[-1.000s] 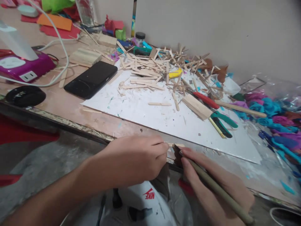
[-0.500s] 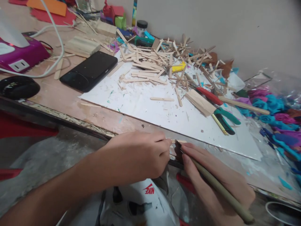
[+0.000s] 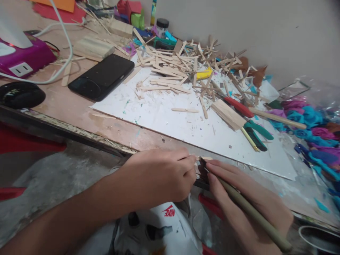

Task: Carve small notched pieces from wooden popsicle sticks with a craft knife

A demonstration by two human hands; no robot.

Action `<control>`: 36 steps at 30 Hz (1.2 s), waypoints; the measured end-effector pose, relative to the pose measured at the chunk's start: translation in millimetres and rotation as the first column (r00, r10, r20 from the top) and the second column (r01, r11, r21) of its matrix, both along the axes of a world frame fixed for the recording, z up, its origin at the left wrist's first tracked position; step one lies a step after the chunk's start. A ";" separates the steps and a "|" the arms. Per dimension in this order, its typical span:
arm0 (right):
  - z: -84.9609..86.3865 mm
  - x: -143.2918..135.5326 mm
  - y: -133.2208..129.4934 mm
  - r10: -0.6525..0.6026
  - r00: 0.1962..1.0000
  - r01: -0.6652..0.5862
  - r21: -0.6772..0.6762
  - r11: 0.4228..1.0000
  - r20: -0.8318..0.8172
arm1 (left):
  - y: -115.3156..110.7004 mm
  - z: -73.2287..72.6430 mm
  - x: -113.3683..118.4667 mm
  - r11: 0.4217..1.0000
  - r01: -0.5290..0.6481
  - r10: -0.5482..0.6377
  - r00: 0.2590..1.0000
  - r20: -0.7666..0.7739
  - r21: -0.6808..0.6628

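Little wood stick pinched at the tabletop edge, knife right at it

The little wood stick [image 3: 206, 158] lies at the near edge of the tabletop [image 3: 79, 120], just past the fingertips of my left hand [image 3: 162, 173]. That grip is pinched shut on one end, and the fingers hide that part from me. My right hand [image 3: 259, 198] is closed around the knife [image 3: 251, 209], its dark blade up against the stick between my two hands.

Since the last look, I still hold both things the same way. The view has slid a bit, and my hands sit a tiny bit more to the right in it.

Just past my hands is the white board [image 3: 148, 117], with one loose stick [image 3: 185, 110] on it. A wood block [image 3: 228, 115] and green-handled pliers [image 3: 261, 131] are on its right side. Farther back, a big messy pile of sticks [image 3: 170, 72] fills the board's far part. The black phone [image 3: 102, 77] is by the board's left side, and the black mouse [image 3: 21, 95] is farther left. Blue and pink paper [image 3: 312, 117] crowds the far right.
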State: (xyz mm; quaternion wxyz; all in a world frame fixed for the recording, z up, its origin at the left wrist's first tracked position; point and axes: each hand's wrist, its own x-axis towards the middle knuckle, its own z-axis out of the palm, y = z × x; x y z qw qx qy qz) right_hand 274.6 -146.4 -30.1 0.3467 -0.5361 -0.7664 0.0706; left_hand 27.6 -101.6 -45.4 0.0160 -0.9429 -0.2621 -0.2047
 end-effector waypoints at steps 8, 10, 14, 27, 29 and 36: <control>9.0 -12.3 -0.6 -0.063 0.998 0.061 -0.071 0.996 -0.028 | -8.8 -5.5 9.8 0.998 -0.031 0.030 1.000 0.009 0.051; 8.4 -15.0 -2.3 -0.134 0.990 0.129 -0.100 0.987 -0.048 | -10.8 -9.5 11.6 0.995 -0.065 0.060 0.995 0.074 0.070; 3.4 -20.3 -4.7 -0.165 0.982 0.158 -0.083 0.984 -0.088 | -12.4 -14.6 12.3 0.993 -0.086 0.077 0.990 0.118 0.076; 11.1 -27.3 -0.4 -0.090 0.993 0.084 -0.074 0.994 -0.080 | -13.6 -8.4 12.2 0.992 -0.102 0.095 0.991 0.097 0.070; 9.1 -25.4 0.6 -0.063 0.995 0.059 -0.048 0.997 -0.073 | -14.6 -7.3 12.9 0.993 -0.107 0.103 0.992 0.079 0.051; 0.1 -33.1 -3.0 -0.157 0.979 0.154 -0.031 0.988 -0.128 | -15.7 -4.5 14.8 0.989 -0.145 0.143 0.987 0.077 0.019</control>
